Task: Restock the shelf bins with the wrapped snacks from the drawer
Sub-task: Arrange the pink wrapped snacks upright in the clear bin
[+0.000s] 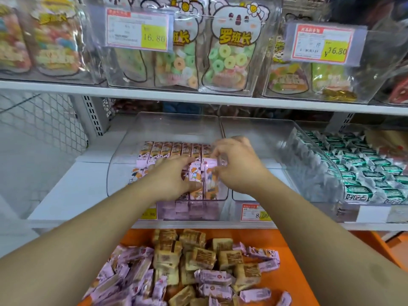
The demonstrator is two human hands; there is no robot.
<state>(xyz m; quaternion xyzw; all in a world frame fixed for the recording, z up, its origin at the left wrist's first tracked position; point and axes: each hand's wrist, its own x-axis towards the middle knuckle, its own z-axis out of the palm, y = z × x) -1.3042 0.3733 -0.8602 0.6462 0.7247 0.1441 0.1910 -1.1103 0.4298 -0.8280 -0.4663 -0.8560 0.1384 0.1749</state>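
Single head-worn camera, facing forward and down, close to the shelf (198, 100) and open drawer (293, 272).

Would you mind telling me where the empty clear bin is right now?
In the head view, the empty clear bin sits centre-right on the lower shelf, between the bin of pink snacks and the bin of green-wrapped snacks.

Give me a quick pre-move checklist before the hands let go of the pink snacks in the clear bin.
1. Left hand grips the upright pink wrapped snack bars: ok.
2. Right hand pinches the same bars from the other side: ok.
3. Back row standing neatly in the clear plastic bin: ok.
4. Room left in that bin's front left: ok.
5. Orange drawer holds more pink bars: ok.
6. Brown square wrapped snacks have a matching bin: cannot tell.
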